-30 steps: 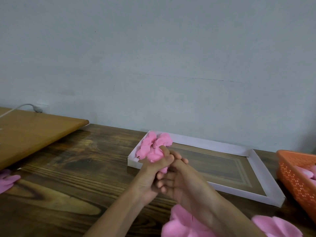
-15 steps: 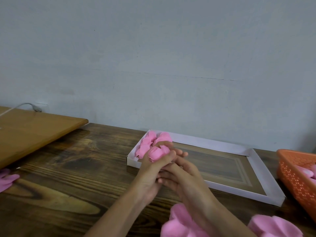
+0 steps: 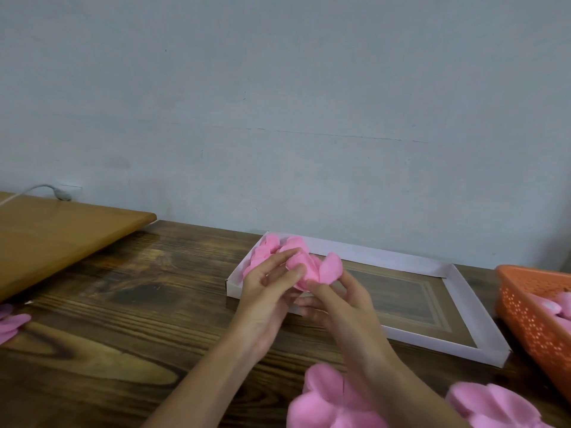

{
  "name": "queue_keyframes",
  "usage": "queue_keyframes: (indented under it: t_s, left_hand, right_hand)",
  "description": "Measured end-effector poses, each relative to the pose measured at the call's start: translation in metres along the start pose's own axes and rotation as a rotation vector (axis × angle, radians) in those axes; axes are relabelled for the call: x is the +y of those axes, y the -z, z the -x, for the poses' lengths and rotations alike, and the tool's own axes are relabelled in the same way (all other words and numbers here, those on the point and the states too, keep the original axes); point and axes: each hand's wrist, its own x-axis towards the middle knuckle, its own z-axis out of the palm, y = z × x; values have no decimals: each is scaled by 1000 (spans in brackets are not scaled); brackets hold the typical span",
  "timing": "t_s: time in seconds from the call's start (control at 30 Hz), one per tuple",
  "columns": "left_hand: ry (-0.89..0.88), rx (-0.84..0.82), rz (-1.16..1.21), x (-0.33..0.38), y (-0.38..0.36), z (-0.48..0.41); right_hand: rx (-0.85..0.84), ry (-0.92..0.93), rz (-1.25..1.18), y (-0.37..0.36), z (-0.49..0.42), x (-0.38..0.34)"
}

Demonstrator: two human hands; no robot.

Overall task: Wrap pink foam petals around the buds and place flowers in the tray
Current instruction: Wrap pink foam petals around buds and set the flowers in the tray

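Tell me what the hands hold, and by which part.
Both hold one pink foam flower: the left hand pinches its left side, and the right hand grips its lower part from beneath.

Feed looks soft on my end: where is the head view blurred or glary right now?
Head view: light flat and dim, no hard shadows; left hand, right hand and the flower they hold slightly smeared; loose petals at the bottom edge blurred; faint sheen on the table left of the tray.
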Motion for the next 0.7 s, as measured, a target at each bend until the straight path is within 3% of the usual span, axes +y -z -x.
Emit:
queue_keyframes:
  t_s: [0.3,0.7]
  left_hand:
    - [-21,-113,131,4,4,-3]
    - [57,-209,155,6,2,-1]
  right_hand:
    - [38,270,508,15,-7,-17]
    - [39,345,537,26,-12,-40]
